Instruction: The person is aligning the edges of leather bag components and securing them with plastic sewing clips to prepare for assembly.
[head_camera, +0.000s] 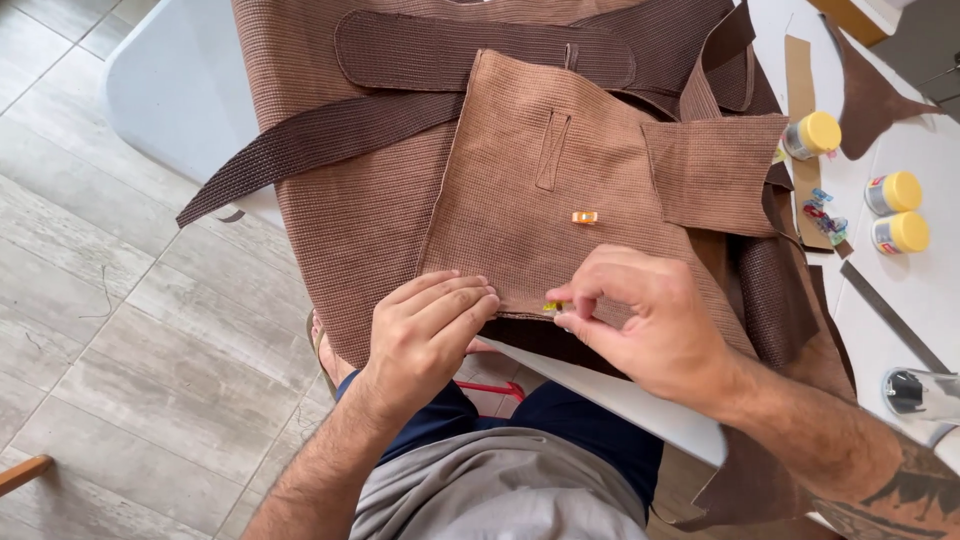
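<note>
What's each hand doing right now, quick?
Left hand: fingers curled, pressing flat on the brown woven panel edge.
Right hand: fingers pinched shut on a small yellow clip.

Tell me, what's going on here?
A person works on brown woven fabric draped over a white table. The left hand presses the panel's near edge flat, while the right hand pinches a yellow clip onto that edge. An orange clip sits higher on the panel. Yellow-capped jars stand to the right.

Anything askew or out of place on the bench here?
One oddity: a large part of the brown woven fabric and a dark woven strap hang over the white table's edge toward the floor. An orange clip sits alone mid-panel. No spills or damage visible.
</note>
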